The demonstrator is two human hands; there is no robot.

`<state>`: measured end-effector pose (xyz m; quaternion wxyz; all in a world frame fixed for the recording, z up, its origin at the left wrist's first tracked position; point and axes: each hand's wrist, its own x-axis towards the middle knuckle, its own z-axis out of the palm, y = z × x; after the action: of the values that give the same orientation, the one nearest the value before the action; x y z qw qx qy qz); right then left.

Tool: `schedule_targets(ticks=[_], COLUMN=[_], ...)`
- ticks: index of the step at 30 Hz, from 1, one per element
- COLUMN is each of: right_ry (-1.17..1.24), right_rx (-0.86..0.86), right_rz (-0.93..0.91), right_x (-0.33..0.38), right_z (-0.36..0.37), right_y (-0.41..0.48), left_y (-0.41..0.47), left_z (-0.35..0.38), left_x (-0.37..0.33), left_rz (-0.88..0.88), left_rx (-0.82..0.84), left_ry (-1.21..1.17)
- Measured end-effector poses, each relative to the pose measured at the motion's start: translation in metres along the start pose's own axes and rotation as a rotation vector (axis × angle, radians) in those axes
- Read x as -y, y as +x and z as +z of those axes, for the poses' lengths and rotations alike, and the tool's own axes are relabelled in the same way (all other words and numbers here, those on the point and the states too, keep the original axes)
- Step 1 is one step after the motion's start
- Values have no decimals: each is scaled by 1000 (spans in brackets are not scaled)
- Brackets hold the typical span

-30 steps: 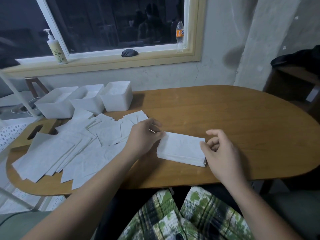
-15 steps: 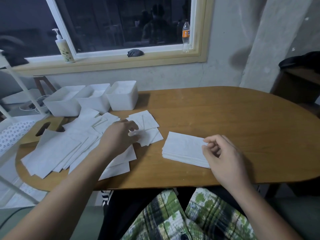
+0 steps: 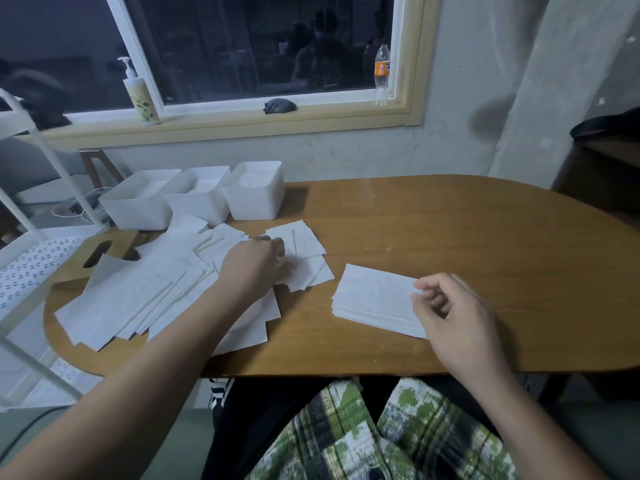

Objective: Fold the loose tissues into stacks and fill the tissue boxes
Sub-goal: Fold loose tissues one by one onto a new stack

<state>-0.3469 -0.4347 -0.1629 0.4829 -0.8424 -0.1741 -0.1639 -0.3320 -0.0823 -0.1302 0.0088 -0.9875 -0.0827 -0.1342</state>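
Loose white tissues (image 3: 145, 296) lie spread over the left part of the wooden table (image 3: 450, 230). My left hand (image 3: 252, 268) rests on this pile near its far right side, fingers bent down onto a tissue (image 3: 304, 271); a pinch is hidden. A neat folded stack (image 3: 374, 299) lies in front of me. Just beside the stack's right end hovers my right hand (image 3: 453, 313), fingers loosely curled and holding nothing. Three white tissue boxes (image 3: 256, 202) stand in a row at the back left, with white tissue inside them.
A wooden lid with a slot (image 3: 104, 254) lies partly under the loose tissues. A white perforated rack (image 3: 27, 268) stands off the table's left end. On the windowsill are a pump bottle (image 3: 140, 95) and a drink bottle (image 3: 382, 74).
My left hand left the folded stack's left end and moved left onto the loose tissues. My right hand stayed beside the stack's right end.
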Motion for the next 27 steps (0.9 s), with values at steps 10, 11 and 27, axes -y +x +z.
schedule_targets(ticks=[10, 11, 27], right_ry=[32, 40, 278], right_rx=[-18, -21, 112], right_rz=[-2, -5, 42], right_x=[2, 3, 36], right_z=[-1, -2, -5], right_y=[-1, -1, 8], left_y=[3, 2, -51], left_z=[-18, -23, -124], left_x=[-6, -8, -84], left_rz=[-30, -23, 243], left_rx=[-80, -115, -139], left_ry=[-33, -72, -862])
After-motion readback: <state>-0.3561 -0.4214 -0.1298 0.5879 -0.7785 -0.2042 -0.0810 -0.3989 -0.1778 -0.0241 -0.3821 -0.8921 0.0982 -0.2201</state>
